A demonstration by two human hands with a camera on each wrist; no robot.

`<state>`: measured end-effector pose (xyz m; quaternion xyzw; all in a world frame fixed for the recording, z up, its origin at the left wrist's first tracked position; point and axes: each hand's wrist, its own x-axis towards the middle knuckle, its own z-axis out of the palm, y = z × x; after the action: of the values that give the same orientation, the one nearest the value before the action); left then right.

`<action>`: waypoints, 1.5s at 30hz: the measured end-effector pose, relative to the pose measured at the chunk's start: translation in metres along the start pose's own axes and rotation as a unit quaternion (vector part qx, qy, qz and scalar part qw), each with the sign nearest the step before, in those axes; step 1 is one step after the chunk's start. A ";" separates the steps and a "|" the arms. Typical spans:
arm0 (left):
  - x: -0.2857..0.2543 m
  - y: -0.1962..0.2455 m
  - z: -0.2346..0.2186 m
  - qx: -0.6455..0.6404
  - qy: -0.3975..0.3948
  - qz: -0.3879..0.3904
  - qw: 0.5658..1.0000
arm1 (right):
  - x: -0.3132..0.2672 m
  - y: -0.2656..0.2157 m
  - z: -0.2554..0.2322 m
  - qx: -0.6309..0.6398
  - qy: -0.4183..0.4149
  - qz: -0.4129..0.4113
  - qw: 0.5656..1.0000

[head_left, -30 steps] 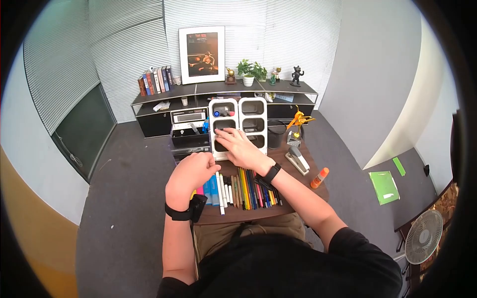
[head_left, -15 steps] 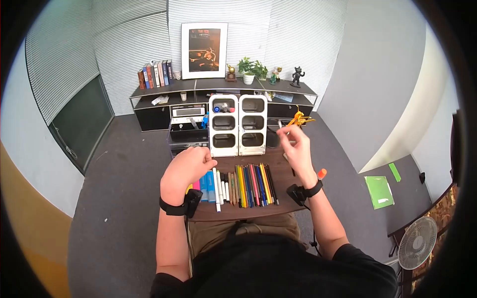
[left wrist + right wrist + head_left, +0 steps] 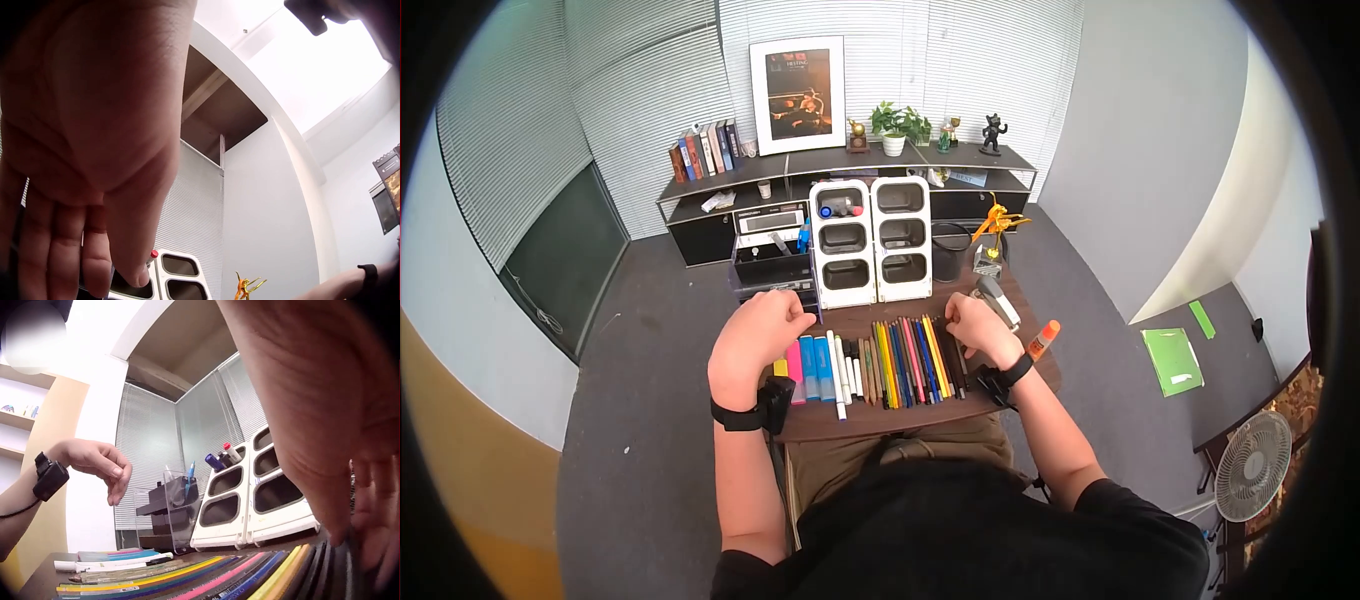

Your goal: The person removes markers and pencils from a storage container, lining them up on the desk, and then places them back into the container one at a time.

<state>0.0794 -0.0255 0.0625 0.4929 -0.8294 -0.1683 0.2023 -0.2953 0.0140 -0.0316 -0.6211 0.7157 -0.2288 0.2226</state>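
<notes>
The left hand [image 3: 760, 328] is positioned above the left end of the row, palm down, with its fingers loosely bent and holding nothing. The right hand [image 3: 980, 325] is at the opposite end, pinching a dark pencil [image 3: 354, 559] between thumb and fingers, beside other dark pencils [image 3: 956, 362]. Between the hands, the items lie side by side on the brown table [image 3: 830, 426]. From the left hand toward the right hand, the order is: yellow highlighter [image 3: 780, 368], pink highlighter [image 3: 795, 370], blue highlighters [image 3: 817, 368], white markers [image 3: 838, 378], brown pencils [image 3: 869, 370], then colored pencils [image 3: 912, 362]. Ahead of and between the hands stands a white rack [image 3: 874, 240] with two columns of three compartments; the upper compartment of the left column contains several pens [image 3: 840, 211]. Directly ahead of the left hand is a drawer box [image 3: 772, 268] with a blue pen [image 3: 804, 236] upright in it. Just beyond the right hand are a stapler [image 3: 998, 303] and, farther ahead, a black bin [image 3: 949, 255] and a golden figurine [image 3: 997, 228]. An orange glue stick [image 3: 1045, 340] is located just to the right of the right wrist.
</notes>
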 end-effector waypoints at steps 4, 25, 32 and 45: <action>0.000 0.000 0.001 0.003 0.007 -0.009 1.000 | -0.005 -0.009 -0.006 0.012 -0.021 0.028 0.999; 0.041 -0.095 0.054 0.085 -0.225 -0.322 0.916 | -0.024 -0.030 -0.013 -0.002 -0.099 0.079 0.992; 0.041 -0.097 0.051 0.042 -0.258 -0.327 0.908 | -0.026 -0.033 -0.009 -0.009 -0.065 0.062 0.996; 0.039 -0.090 0.050 0.055 -0.251 -0.326 0.910 | -0.030 -0.044 0.000 -0.010 -0.074 0.062 0.995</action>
<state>0.1051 -0.0977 -0.0172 0.6876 -0.6540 -0.2969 -0.1064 -0.2569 0.0383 -0.0037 -0.5930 0.7366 -0.1614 0.2825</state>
